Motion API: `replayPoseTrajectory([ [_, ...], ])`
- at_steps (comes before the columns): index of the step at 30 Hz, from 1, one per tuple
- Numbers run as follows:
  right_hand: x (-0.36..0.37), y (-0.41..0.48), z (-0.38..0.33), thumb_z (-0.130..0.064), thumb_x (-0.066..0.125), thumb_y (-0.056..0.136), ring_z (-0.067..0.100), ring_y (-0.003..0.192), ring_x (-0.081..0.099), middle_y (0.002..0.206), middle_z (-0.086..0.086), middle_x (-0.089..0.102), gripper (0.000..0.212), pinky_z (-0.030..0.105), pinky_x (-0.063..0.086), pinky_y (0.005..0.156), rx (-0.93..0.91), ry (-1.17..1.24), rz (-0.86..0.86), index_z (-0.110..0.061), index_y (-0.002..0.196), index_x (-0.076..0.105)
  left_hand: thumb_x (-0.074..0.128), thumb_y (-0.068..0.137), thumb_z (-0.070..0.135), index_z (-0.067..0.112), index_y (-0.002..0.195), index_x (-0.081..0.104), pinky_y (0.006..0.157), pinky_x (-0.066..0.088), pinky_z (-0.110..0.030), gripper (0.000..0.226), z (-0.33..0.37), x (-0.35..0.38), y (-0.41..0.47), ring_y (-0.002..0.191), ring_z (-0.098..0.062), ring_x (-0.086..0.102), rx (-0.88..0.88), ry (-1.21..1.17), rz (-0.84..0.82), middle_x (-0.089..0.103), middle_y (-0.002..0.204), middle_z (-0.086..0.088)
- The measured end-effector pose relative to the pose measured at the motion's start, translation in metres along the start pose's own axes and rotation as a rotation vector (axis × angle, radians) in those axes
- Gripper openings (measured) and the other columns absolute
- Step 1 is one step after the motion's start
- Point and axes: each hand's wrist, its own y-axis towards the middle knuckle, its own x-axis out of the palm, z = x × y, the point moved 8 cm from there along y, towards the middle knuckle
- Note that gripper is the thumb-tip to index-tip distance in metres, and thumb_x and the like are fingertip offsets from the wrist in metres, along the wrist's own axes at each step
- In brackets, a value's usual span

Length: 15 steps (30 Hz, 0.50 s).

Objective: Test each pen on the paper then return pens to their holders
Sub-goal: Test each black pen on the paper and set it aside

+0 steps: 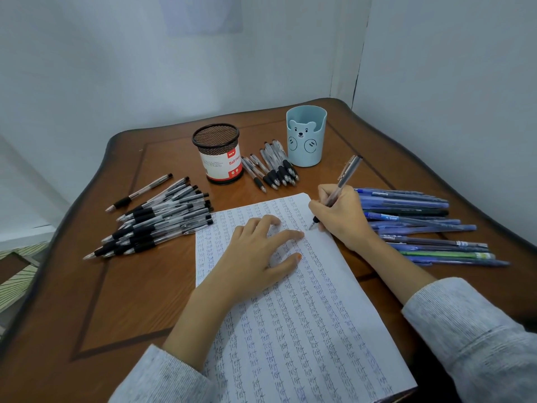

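Head view looks down on a pen (343, 181) just right of centre frame, slanted with its cap end toward the upper right and its tip down on the paper (331, 257), near the sheet's right edge. The right hand (345, 216) holds it in a writing grip, with fingers (319, 205) curled closely round the lower barrel and pinching it. The left hand (258, 254) lies flat on the sheet at centre frame, its fingers (270, 222) straight and slightly spread, pressing the page and holding nothing.

Testing looks far along. Column after column of the word "test" fills the page from its left edge almost to its right, and only a narrow strip along the right margin is blank. Returning the pens looks not yet begun. The mesh holder (218, 154) and the blue bear holder (306, 138), at upper centre, show no pens standing in them.

All other pens lie on the table (116, 301). A heap of black-grip pens (157, 222) sits left of the sheet, with a lone pen (139, 193) just beyond it. A small bunch of pens (273, 167) lies between the holders, and a spread of blue pens (421, 225) lies at right. Which piles are already tested cannot be told.
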Motion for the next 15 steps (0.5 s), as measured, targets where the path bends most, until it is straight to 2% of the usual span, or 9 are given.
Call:
replayPoseTrajectory([
  [6,0.0,-0.001,0.0,0.004,0.059,0.084,0.012,0.044,0.049,0.052,0.005,0.042,0.036,0.015,0.041,0.043,-0.01,-0.046,0.024,-0.013,0.057,0.04,0.012,0.08,0.071,0.05,0.135,0.038,0.098,0.016,-0.024,0.065,0.001,-0.001,0.0,0.126,-0.008,0.025,0.005,-0.009,0.013,0.032,0.137,0.01],
  [10,-0.003,-0.002,0.003,-0.002,0.058,0.09,0.003,0.038,0.047,0.055,0.008,0.05,0.033,0.012,0.035,0.04,0.086,0.176,0.027,-0.009,0.061,0.044,0.026,0.088,0.068,0.047,0.135,0.041,0.1,0.017,-0.024,0.054,0.001,-0.003,-0.001,0.127,-0.009,0.027,0.004,-0.033,0.018,0.033,0.137,0.011],
  [12,-0.001,-0.004,-0.001,-0.012,0.054,0.096,0.002,0.04,0.045,0.06,0.008,0.053,0.026,0.01,0.035,0.042,0.094,0.271,0.001,-0.009,0.071,0.047,0.033,0.09,0.065,0.044,0.133,0.043,0.101,0.019,-0.024,0.049,0.001,-0.006,0.0,0.125,-0.008,0.028,-0.002,-0.042,0.032,0.034,0.135,0.012],
  [15,0.002,-0.006,-0.007,-0.038,0.042,0.099,0.004,0.043,0.044,0.058,0.001,0.049,0.026,0.015,0.038,0.045,0.052,0.186,-0.012,-0.013,0.1,0.048,0.042,0.095,0.052,0.035,0.132,0.047,0.101,0.023,-0.024,0.041,0.001,-0.013,-0.001,0.121,-0.005,0.033,-0.02,-0.053,0.092,0.039,0.132,0.013],
])
